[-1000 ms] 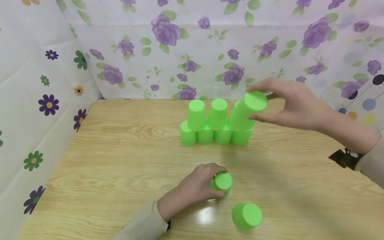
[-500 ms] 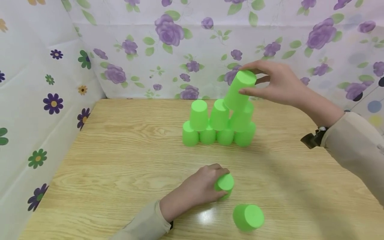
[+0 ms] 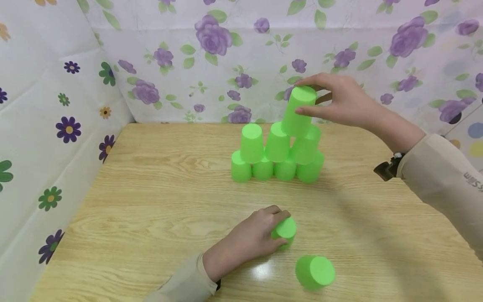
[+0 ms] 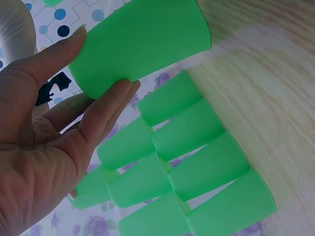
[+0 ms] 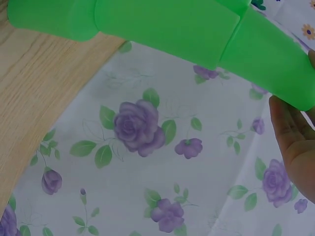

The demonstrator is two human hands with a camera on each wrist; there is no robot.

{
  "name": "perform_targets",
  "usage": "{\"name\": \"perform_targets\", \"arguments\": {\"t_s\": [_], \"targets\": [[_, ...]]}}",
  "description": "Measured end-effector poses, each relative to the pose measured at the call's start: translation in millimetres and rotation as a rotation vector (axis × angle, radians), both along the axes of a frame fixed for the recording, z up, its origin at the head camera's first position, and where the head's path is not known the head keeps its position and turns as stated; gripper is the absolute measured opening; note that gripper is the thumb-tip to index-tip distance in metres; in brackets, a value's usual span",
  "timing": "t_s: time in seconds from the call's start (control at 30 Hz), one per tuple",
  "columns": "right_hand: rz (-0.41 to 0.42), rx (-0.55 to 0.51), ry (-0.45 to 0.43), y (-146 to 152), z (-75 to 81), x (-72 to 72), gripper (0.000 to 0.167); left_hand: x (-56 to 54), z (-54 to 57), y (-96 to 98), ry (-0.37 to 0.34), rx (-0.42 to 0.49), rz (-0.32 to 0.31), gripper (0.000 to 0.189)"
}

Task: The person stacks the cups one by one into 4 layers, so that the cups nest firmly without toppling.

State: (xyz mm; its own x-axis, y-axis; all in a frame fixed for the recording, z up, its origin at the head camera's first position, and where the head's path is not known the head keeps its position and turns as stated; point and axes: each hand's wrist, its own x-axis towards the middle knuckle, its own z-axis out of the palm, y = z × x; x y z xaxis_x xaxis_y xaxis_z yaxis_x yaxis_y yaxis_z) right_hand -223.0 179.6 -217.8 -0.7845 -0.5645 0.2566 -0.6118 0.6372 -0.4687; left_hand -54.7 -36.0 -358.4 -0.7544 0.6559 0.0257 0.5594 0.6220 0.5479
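Observation:
My right hand (image 3: pixel 341 100) pinches a green cup (image 3: pixel 297 113) near its base. Upside down, the cup stands over the middle cup (image 3: pixel 278 142) and the right cup (image 3: pixel 306 144) of a row of three. Those rest on a bottom row of several upturned green cups (image 3: pixel 241 167). In the right wrist view, the held cup (image 5: pixel 268 61) meets the cup below it (image 5: pixel 162 32). Nearer the front, my left hand (image 3: pixel 254 235) grips another upturned cup (image 3: pixel 286 230), also seen close up as the green cup (image 4: pixel 142 44) in the left wrist view.
A single green cup (image 3: pixel 315 272) stands at the front, right of the left hand's cup. The wooden table (image 3: pixel 158 188) ends at a flowered cloth backdrop (image 3: pixel 170 50), with another patterned cloth (image 3: pixel 34 138) on the left side.
My right hand has lifted its cup from before the right end of the stack, then brought it left over the second row. The left hand keeps its grip in about the same place.

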Motion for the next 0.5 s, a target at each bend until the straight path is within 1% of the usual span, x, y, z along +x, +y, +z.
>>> {"name": "perform_targets", "arguments": {"t_s": [0.13, 0.4, 0.5], "targets": [[0.013, -0.007, 0.001, 0.6, -0.6, -0.2, 0.056, -1.0, 1.3, -0.3, -0.004, 0.009, -0.005, 0.050], [0.014, -0.011, -0.023, 0.2, -2.7, 1.8, 0.058, -1.1, 1.2, -0.3, -0.015, 0.010, 0.007, 0.051], [0.017, -0.006, -0.052, 1.9, -3.5, 2.9, 0.063, -0.7, -0.4, -1.9, -0.013, 0.026, 0.003, 0.051]]}}
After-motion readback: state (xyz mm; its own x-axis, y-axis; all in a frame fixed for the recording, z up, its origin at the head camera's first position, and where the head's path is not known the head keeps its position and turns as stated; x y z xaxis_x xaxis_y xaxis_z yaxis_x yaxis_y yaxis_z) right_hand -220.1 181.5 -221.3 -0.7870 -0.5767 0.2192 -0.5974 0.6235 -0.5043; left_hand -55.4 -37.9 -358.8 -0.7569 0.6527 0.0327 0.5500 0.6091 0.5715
